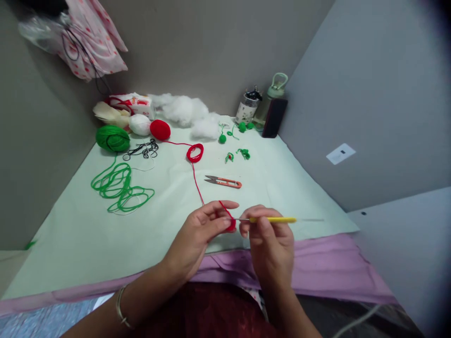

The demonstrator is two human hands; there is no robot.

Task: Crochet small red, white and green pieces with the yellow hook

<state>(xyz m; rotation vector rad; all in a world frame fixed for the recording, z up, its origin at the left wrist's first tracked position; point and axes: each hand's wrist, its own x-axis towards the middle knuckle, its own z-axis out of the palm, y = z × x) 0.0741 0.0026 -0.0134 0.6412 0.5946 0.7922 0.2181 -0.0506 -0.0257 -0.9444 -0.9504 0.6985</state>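
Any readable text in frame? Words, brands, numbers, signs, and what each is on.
No text is legible.
White-and-red packet: red print, too blurred to read.
Patterned cup: dark print, no letters discernible.
White wall plate: small marks, too faint to read.
Yellow-handled hook: no marking discernible.
Dark phone-like slab: nothing readable.

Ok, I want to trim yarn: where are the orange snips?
In the head view, the orange snips lie on the pale cloth, beyond the left hand and right of the red strand.
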